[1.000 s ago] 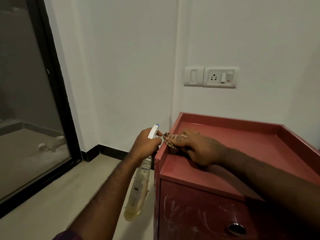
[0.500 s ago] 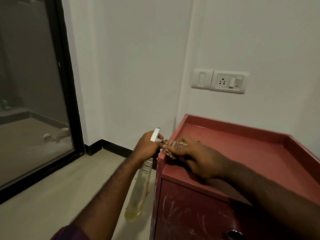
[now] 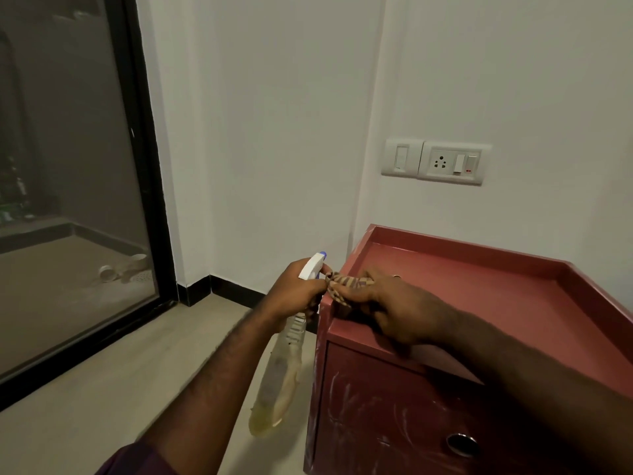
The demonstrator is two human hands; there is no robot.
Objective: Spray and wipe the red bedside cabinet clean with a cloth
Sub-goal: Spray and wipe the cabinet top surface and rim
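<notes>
The red bedside cabinet (image 3: 479, 296) is found at the lower right of the frame, with a rimmed top and a drawer front (image 3: 394, 423) streaked with pale smears. A striped cloth (image 3: 346, 284) is pinched by the right grip (image 3: 394, 310) against the cabinet's near left corner, at the centre of the frame, with the fingers curled over the raised rim. The spray bottle (image 3: 281, 378) is held by the left grip (image 3: 296, 291) just left of that corner. Its fingers are wrapped round the neck below the white trigger head, and the body hangs down beside the cabinet's side. The two grips are nearly touching.

Several faults can be expected from here. The cloth is bunched small, so only a narrow strip would be cleaned at each pass and the drawer's smears could be missed. The bottle hangs tilted with only a little yellowish liquid at its low end, so air rather than fluid might be drawn if the trigger were squeezed. The nozzle appears to be aimed up and to the right, so a squeeze could wet the right grip or the wall. The mist might even reach the socket plate (image 3: 452, 162) above the cabinet. Drips onto the floor (image 3: 102, 389) at the lower left could leave it slippery. The hanging bottle could also be knocked against the cabinet's side.
</notes>
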